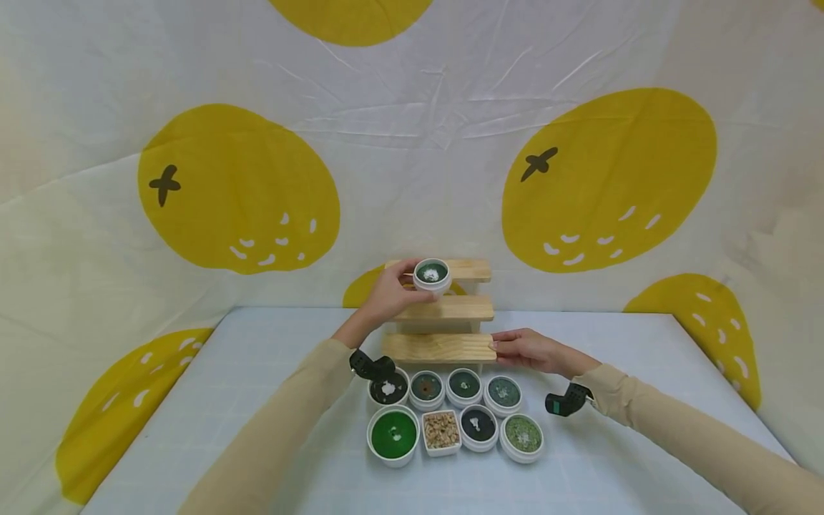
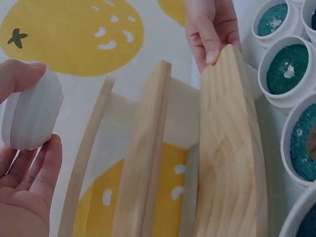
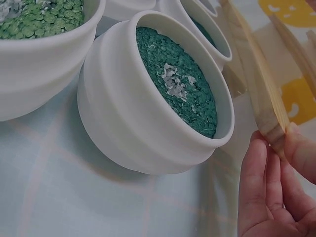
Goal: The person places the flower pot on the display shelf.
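**White pot (image 1: 432, 274) in the left hand (image 1: 389, 293), wooden stand (image 1: 447, 308) beside the right**

The left hand grips the white pot from the side, thumb nearer the wearer and fingers round the far side, opened only as wide as the pot's body. In the left wrist view a gap shows between the pot and the stand, so the pot seems to be held in the air, with the upper planks close to the hand's right.

The pot looks stiff and small enough for a one-handed hold. Whether it is plastic or ceramic I cannot tell, so its weight is uncertain; if ceramic, it could chip against a plank edge. Its smooth wall may be a little slippery. The sidewall below the rim is the best place to hold, with the mouth up, since the green fill (image 1: 431, 271) topped with white may be loose.

The right hand (image 1: 529, 352) pinches the near end of the lowest plank (image 1: 440, 348), thumb on top and fingers beneath. The wood looks rigid and probably light, so the stand might slide if bumped; the plank's end gives a sure, flat grip.

Just left of and nearer the wearer than the right hand, other pots (image 1: 504, 395) stand close together on the table (image 1: 605, 472).
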`<action>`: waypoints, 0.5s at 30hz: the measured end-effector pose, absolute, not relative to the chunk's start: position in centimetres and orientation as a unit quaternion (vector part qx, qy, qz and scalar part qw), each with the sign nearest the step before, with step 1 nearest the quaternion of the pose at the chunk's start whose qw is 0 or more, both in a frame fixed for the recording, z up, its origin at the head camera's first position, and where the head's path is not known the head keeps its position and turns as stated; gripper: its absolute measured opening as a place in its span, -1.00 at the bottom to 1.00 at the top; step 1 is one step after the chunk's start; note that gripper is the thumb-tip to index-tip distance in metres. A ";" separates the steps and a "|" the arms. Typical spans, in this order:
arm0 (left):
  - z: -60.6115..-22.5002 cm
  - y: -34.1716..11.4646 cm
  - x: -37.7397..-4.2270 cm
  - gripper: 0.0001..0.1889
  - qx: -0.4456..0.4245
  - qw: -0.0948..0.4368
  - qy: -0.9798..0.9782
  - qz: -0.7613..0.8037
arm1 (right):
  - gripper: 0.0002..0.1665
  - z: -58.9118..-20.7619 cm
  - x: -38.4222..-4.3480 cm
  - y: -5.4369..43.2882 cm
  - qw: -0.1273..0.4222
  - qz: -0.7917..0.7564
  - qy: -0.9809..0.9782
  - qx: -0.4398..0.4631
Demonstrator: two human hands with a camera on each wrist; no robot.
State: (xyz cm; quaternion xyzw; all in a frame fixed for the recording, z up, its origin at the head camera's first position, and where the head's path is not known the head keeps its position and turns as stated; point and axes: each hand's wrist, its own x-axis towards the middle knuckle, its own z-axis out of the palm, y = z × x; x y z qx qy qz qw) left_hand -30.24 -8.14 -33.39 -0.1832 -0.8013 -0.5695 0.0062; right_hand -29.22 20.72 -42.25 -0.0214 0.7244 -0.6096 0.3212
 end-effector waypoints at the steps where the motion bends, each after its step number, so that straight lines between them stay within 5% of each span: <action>1: -33.3 -8.0 -30.4 -0.33 -0.184 0.007 -0.800 -0.571 | -0.33 -42.3 -29.2 20.7 0.321 -0.610 0.724 -0.022; 15: -33.0 -5.1 -32.5 -0.34 -0.205 0.012 -0.789 -0.579 | -0.35 -42.8 -29.4 20.9 0.317 -0.616 0.720 -0.033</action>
